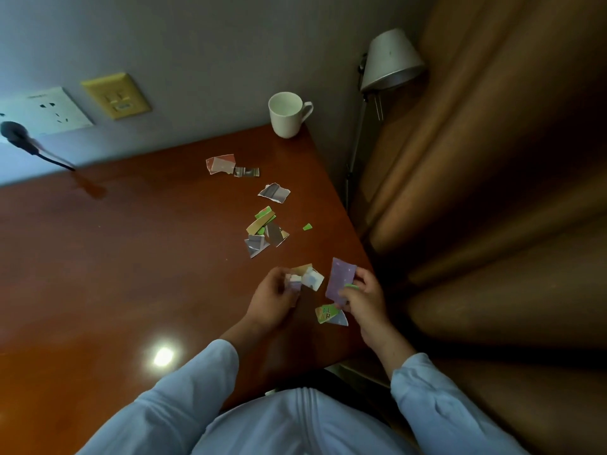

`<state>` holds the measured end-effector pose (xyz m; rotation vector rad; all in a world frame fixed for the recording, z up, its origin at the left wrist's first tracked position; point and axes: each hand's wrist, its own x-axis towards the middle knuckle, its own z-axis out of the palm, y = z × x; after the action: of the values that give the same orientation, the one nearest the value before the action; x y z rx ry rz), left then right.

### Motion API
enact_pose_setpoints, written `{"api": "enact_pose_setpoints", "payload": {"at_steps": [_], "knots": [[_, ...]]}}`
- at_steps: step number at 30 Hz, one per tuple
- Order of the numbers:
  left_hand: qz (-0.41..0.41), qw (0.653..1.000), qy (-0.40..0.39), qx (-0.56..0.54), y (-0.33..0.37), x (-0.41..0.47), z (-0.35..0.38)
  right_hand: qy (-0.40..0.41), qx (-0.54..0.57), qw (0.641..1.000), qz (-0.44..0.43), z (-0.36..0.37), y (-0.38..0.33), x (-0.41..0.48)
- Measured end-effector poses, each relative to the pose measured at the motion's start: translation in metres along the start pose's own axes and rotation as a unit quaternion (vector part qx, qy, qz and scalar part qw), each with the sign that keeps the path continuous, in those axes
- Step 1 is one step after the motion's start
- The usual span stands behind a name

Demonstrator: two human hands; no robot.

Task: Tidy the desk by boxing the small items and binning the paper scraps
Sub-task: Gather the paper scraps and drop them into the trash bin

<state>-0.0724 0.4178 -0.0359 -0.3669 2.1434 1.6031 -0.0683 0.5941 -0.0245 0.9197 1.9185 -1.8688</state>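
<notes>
Sleeves (184, 399) of pale blue cloth are seen at the near edge, stretched over a glossy reddish-brown desk (131, 241). A bright spot of reflected light (163, 356) is seen on the wood beside the left sleeve. A lettered scrap (330, 315) lies flat on the desk, between the two wrists and just beside the right one. Past the hands, a heap of scraps (264, 231) is spread, with a small green scrap (307, 227) lying apart to its right. Farther on, a grey scrap (274, 193) and then two reddish scraps (220, 164) are scattered. A white mug (287, 114) is stood upright at the far right corner, against the wall. On the wall to the left, a yellow socket (115, 95) and a white socket (49, 110) are mounted, and a black plug (19, 134) is seated below them.

The left hand (274, 298) is held above the desk with its fingers curled round a bundle of scraps (305, 279). The right hand (366, 298) is raised opposite it, and a purple scrap (340, 280) is pinched upright between thumb and fingers, with a green sliver pressed against it.

The desk's right edge runs close beside the right hand. Beyond it, brown curtain folds (492, 192) and a lamp (391, 60) are crowded in. Open wood is spread to the left of the hands, as far as the wall.
</notes>
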Motion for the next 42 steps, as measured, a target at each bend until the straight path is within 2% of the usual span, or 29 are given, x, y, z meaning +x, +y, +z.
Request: {"api": "enact_pose_setpoints", "payload": {"at_steps": [1, 4, 6, 7, 9, 11, 13, 15, 17, 19, 22, 25, 28, 31, 32, 34, 36, 38, 40, 42], "knots": [[-0.037, 0.995, 0.012, -0.097, 0.004, -0.002, 0.000, -0.002, 0.044, 0.999, 0.030, 0.002, -0.001, -0.001], [-0.127, 0.955, 0.031, -0.266, 0.010, -0.007, -0.006, -0.044, 0.174, 0.977, 0.117, 0.004, -0.004, -0.007], [-0.177, 0.930, 0.030, -0.320, 0.007, -0.007, -0.010, -0.080, 0.194, 0.965, 0.154, 0.003, -0.005, -0.010], [-0.187, 0.932, 0.031, -0.310, 0.004, -0.007, -0.012, -0.098, 0.188, 0.964, 0.162, 0.003, -0.006, -0.010], [-0.166, 0.967, 0.031, -0.191, -0.004, -0.007, -0.014, -0.132, 0.139, 0.969, 0.157, 0.002, -0.006, -0.010], [-0.116, 0.993, 0.035, -0.005, -0.013, -0.008, -0.015, -0.150, 0.007, 0.981, 0.125, 0.004, -0.008, -0.013], [-0.053, 0.981, 0.033, 0.184, -0.025, -0.008, -0.014, -0.126, -0.172, 0.975, 0.055, 0.008, -0.006, -0.014], [-0.007, 0.951, 0.031, 0.308, -0.032, -0.009, -0.014, -0.071, -0.346, 0.934, -0.048, 0.009, 0.000, -0.012], [0.020, 0.930, 0.042, 0.365, -0.035, -0.008, -0.013, -0.043, -0.469, 0.875, -0.111, 0.007, 0.006, -0.012], [0.034, 0.920, 0.049, 0.388, -0.036, -0.006, -0.012, -0.053, -0.531, 0.836, -0.131, 0.003, 0.013, -0.011], [0.017, 0.920, 0.048, 0.389, -0.033, -0.003, -0.014, -0.058, -0.568, 0.807, -0.150, 0.000, 0.019, -0.010], [0.023, 0.913, 0.036, 0.406, -0.029, -0.004, -0.013, -0.055, -0.586, 0.794, -0.155, 0.001, 0.021, -0.008], [0.017, 0.931, 0.010, 0.366, -0.029, -0.005, -0.009, -0.055, -0.598, 0.785, -0.154, 0.003, 0.020, -0.004], [-0.033, 0.988, -0.017, 0.152, -0.022, -0.009, -0.004, -0.064, -0.600, 0.779, -0.169, 0.002, 0.019, -0.001], [-0.056, 0.996, -0.016, 0.068, -0.017, -0.010, -0.003, -0.069, -0.601, 0.777, -0.175, 0.002, 0.019, -0.001], [-0.105, 0.993, -0.009, -0.052, -0.006, -0.012, 0.000, -0.075, -0.593, 0.782, -0.176, 0.002, 0.020, 0.000], [-0.133, 0.984, 0.000, -0.118, 0.003, -0.012, 0.001, -0.085, -0.566, 0.803, -0.167, 0.002, 0.022, 0.001], [-0.141, 0.978, 0.005, -0.152, 0.010, -0.009, 0.001, -0.098, -0.468, 0.868, -0.132, 0.002, 0.019, 0.001], [-0.142, 0.978, 0.003, -0.150, 0.013, -0.004, 0.000, -0.096, -0.292, 0.950, -0.059, 0.002, 0.010, 0.001], [-0.130, 0.985, -0.006, -0.116, 0.011, 0.004, 0.002, -0.075, -0.129, 0.989, 0.025, 0.001, 0.002, 0.002]]}}
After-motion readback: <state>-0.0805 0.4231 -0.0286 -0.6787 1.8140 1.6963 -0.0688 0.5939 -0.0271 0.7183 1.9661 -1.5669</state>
